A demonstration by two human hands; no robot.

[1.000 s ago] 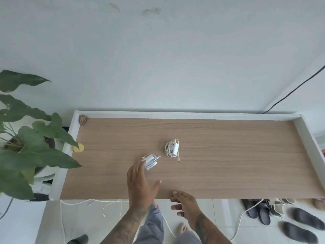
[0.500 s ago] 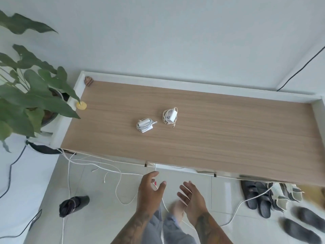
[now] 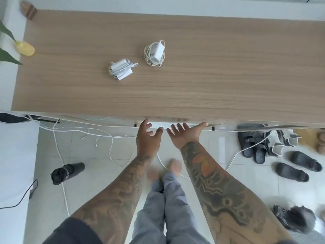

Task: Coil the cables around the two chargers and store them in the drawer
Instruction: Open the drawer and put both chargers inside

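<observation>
Two white chargers lie on the wooden desk top (image 3: 211, 71), each with its cable coiled round it: the left charger (image 3: 121, 69) and the right charger (image 3: 155, 53). Both hands are below the desk's front edge, away from the chargers. My left hand (image 3: 147, 138) has spread fingers with the fingertips at the underside of the edge. My right hand (image 3: 184, 136) is palm up, fingers straight, thumb touching the edge. A white drawer front (image 3: 158, 125) shows as a thin strip under the edge between the hands. Neither hand holds anything.
A yellow object (image 3: 26, 48) and plant leaves (image 3: 7, 55) sit at the desk's left end. White cables (image 3: 79, 131) trail on the tiled floor. A folded black umbrella (image 3: 66, 172) lies left, sandals and slippers (image 3: 260, 145) right.
The view has dropped and come closer to the desk. Both hands have risen from below the edge up to the desk's front edge. The chargers have not moved.
</observation>
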